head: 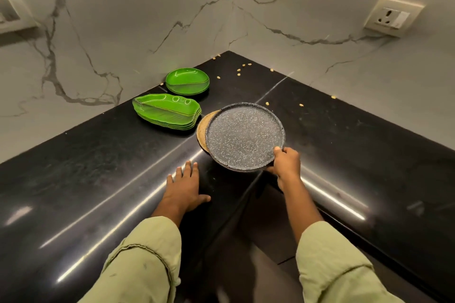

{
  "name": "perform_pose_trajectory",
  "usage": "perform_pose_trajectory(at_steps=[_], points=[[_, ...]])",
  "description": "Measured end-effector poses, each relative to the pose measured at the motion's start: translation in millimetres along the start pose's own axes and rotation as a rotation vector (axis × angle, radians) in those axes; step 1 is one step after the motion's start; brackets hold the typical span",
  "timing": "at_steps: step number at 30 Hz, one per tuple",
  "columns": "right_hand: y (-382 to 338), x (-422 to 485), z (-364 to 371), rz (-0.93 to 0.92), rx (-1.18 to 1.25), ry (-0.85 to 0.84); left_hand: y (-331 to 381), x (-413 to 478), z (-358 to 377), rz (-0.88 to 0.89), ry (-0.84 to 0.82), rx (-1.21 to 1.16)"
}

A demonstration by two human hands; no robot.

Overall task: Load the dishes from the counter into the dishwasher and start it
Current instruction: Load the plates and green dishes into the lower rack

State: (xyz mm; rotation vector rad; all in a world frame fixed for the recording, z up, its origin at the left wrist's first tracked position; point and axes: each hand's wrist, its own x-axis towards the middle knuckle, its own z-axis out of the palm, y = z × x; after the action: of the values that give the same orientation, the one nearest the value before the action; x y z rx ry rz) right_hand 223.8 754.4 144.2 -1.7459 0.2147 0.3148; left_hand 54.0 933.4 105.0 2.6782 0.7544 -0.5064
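Head camera looks down on the inner corner of a black stone counter, where a grey speckled plate is the dish in hand. The plate is round, so it has no long axis to line up. It sits dead ahead of the person, with its near rim hanging out past the counter's edge. The right hand is the nearer one and grips that near-right rim, thumb on top and fingers curled beneath. The left hand, left of the plate and closer to the body, lies flat on the counter with fingers spread, holding nothing.

A tan disc shows under the plate's left edge; it may be a woven mat or a second plate, I cannot tell which. Beyond the plate to its left stands a stack of green leaf-shaped plates, and further back from that a short stack of round green plates. Pale kernels lie scattered behind the plate. No dishwasher is in view, so carrying the plate there likely means turning away.
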Motion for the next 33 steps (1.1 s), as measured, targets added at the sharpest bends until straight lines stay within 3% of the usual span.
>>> perform_pose_trajectory(at_steps=[8,15,33], points=[[23.4,-30.2,-50.0,0.032,0.177,-0.036,34.7,-60.4,11.2,0.004,0.222,0.078],[62.4,-74.0,-105.0,0.035,0.223,0.015,54.6,-119.8,37.3,0.065,0.318,0.158],[170.0,-260.5,-212.2,0.023,0.145,0.191,31.3,-306.5,112.8,0.172,0.292,0.213]])
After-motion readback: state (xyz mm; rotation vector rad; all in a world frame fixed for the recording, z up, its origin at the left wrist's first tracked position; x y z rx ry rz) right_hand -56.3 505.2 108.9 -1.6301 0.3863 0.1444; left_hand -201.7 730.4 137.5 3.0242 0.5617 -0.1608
